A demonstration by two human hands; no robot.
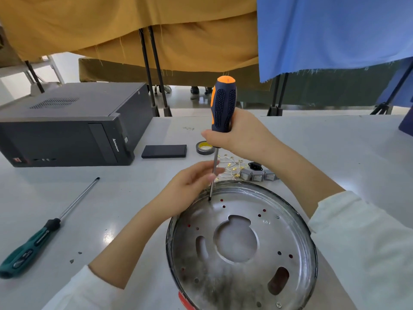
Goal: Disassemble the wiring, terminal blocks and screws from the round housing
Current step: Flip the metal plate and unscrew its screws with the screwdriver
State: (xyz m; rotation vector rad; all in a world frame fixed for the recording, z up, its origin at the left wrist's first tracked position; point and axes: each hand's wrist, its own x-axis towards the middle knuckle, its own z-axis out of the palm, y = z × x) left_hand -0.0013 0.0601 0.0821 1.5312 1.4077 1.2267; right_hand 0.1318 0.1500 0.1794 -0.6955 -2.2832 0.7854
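Note:
The round metal housing point(241, 271) lies on the table in front of me, its plate full of holes and slots. My right hand point(241, 135) grips the lower part of an orange-and-navy screwdriver point(223, 104) held upright. Its tip sits in a hole at the housing's far-left rim. My left hand point(190, 186) steadies the shaft, a fingertip against it, and rests by the rim. Behind the housing lie removed white wires with brass terminals point(232, 168) and grey terminal blocks point(259, 174). A screw point(278, 304) remains near the plate's near edge.
A teal-handled screwdriver point(42, 231) lies on the table to the left. A black computer case point(67, 126) stands at the back left, with a flat black box point(164, 151) and a roll of tape point(204, 148) beside it. Cloth-draped stands hang behind the table.

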